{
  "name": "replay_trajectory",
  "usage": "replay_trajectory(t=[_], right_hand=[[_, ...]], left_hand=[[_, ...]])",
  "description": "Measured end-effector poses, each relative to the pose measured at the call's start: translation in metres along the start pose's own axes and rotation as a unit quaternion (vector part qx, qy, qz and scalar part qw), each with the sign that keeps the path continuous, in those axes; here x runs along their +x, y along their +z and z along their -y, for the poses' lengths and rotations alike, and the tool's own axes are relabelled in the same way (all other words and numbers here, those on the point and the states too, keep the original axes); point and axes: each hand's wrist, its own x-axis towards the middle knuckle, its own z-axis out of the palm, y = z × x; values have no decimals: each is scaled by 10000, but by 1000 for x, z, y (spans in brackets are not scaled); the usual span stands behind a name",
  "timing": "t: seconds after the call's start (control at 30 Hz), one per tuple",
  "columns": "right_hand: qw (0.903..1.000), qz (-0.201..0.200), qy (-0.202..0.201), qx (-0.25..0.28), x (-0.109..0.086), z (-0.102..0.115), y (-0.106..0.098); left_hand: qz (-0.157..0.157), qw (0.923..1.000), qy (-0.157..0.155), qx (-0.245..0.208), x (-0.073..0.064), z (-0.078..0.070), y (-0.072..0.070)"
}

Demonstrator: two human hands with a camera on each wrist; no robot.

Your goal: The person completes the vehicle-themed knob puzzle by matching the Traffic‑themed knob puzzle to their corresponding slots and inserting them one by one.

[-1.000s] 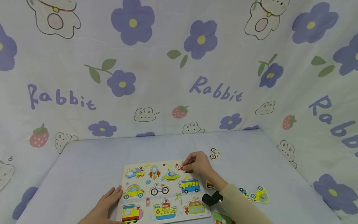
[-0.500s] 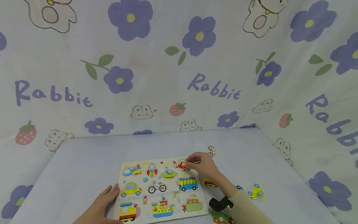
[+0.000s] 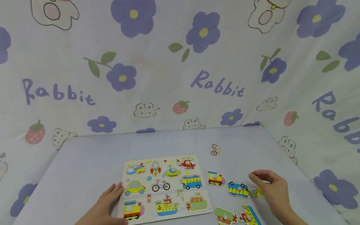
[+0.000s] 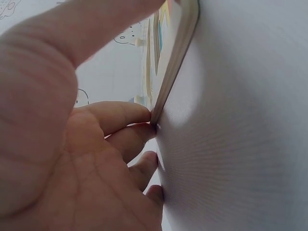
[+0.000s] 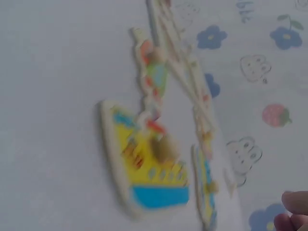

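A wooden peg puzzle board with vehicle pictures lies on the table. My left hand rests at its left side. In the left wrist view, the left fingers touch the board's edge, with the thumb stretched over it. The red helicopter piece sits at the board's top right corner. My right hand hovers at the right, fingers loosely bent, over the yellow car piece, which it partly covers. Beside that hand lie the blue bus piece and the ship piece.
A train piece and a submarine piece lie right of the board. Farther back is a bicycle piece. Airplane, rocket and flying saucer pieces sit in the board. Printed cloth hangs behind the table.
My right hand has let go of the helicopter piece and moved right to the loose pieces, uncovering the train and bus pieces. The left hand stays at the board's edge.
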Motion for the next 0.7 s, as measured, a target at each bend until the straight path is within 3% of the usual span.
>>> replay_trajectory(t=[0.1,0.33,0.7], right_hand=[[9987,-6,462,-202,2,-16,-16],[9954,24,951,-86,7,-44,-38],[9934,-50,1093,-359,15,-69,-29]], left_hand=[[-12,9999,-98,-59,1,-1,0],[5,9998,-123,-162,1,-2,2],[-73,9994,-166,-279,-4,0,0]])
